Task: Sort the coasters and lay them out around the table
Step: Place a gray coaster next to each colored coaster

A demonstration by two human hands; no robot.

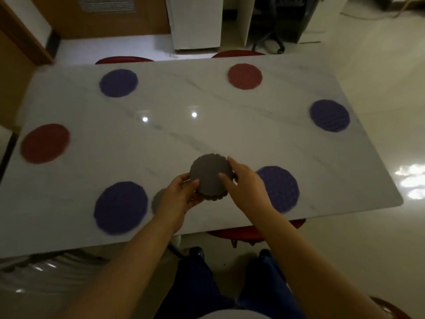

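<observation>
While four round purple woven coasters and two red ones lie spread around the white marble-patterned table, a small stack of grey scalloped coasters is held just above its near edge. The left hand grips the stack from below, and the right hand pinches the top coaster's rim.

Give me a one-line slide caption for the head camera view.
Both hands, left hand and right hand, hold a grey coaster stack over a marble table ringed by purple and red coasters.
</observation>
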